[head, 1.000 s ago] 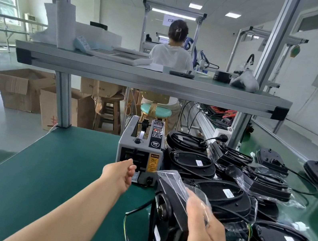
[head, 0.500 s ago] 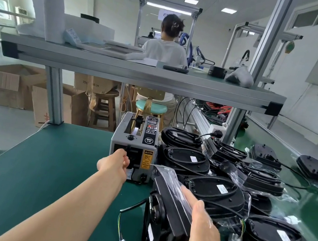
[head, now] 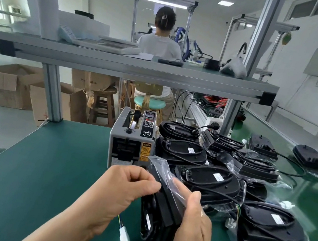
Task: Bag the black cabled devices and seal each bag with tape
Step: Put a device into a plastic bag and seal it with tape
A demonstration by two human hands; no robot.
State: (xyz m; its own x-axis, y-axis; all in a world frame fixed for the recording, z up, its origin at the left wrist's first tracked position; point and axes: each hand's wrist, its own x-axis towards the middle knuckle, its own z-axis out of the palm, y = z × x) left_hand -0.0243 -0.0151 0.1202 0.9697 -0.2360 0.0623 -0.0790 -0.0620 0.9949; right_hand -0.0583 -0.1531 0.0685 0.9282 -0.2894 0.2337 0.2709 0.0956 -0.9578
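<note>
A black cabled device (head: pixel 161 211) stands on edge in a clear plastic bag (head: pixel 162 166) on the green mat. My right hand (head: pixel 191 227) grips its right side and holds the bag's flap down with the thumb. My left hand (head: pixel 128 186) has its fingers curled at the device's upper left edge, pinching at the bag; whether a tape strip is in them I cannot tell. The device's white connector (head: pixel 123 237) hangs out below. The grey tape dispenser (head: pixel 131 139) stands just behind my hands.
Several bagged black devices (head: pixel 209 181) lie heaped to the right of the dispenser, more unbagged ones (head: pixel 311 157) further right. An aluminium shelf (head: pixel 135 68) crosses overhead. A person sits at the bench beyond. Cardboard boxes (head: pixel 8 84) stand on the floor at left.
My left hand came back from the tape dispenser's outlet to the top edge of the bagged device. My right hand kept holding the device and bag.
</note>
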